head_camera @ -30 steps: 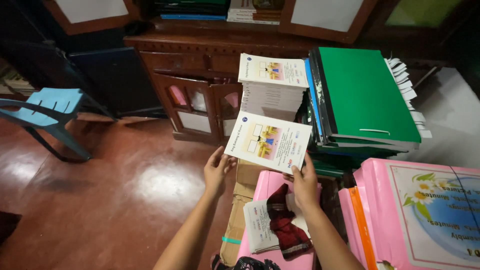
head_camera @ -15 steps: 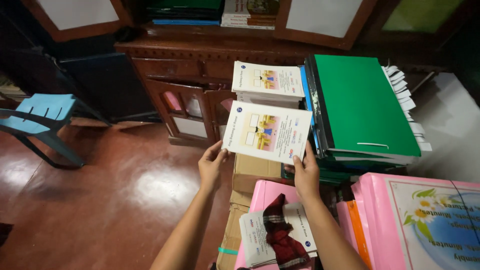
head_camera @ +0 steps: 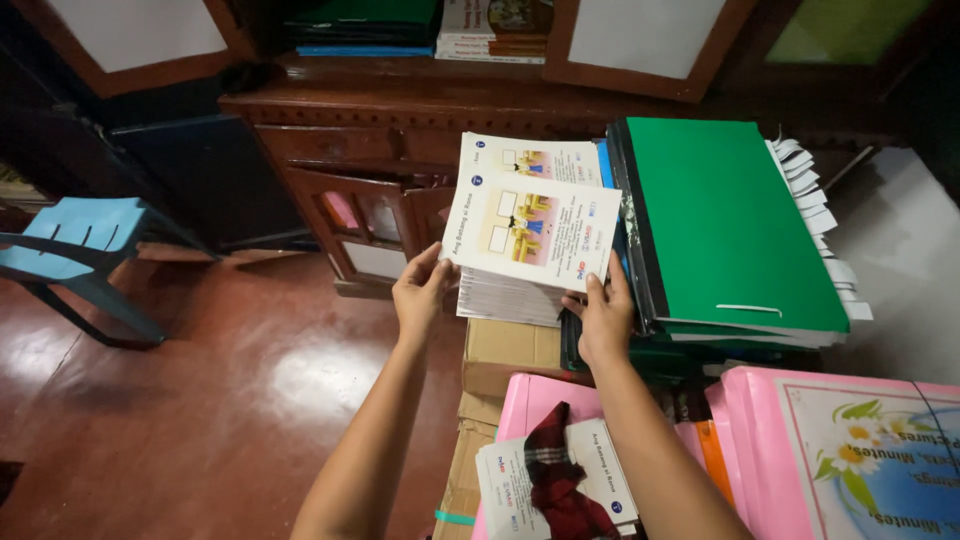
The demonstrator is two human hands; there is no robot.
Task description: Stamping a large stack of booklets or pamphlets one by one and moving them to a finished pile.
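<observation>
Between left hand [head_camera: 420, 295] and right hand [head_camera: 603, 320], booklet [head_camera: 530, 232] held.

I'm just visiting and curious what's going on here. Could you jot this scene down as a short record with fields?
Left hand: left hand grips the left edge of a white booklet
Right hand: right hand grips its lower right corner
Booklet position: held over a stack of booklets
Right of stack: green folder on a pile
Under stack: cardboard box
Nearer camera: pink folders, dark red cloth
Background: wooden cabinet, blue chair
</observation>
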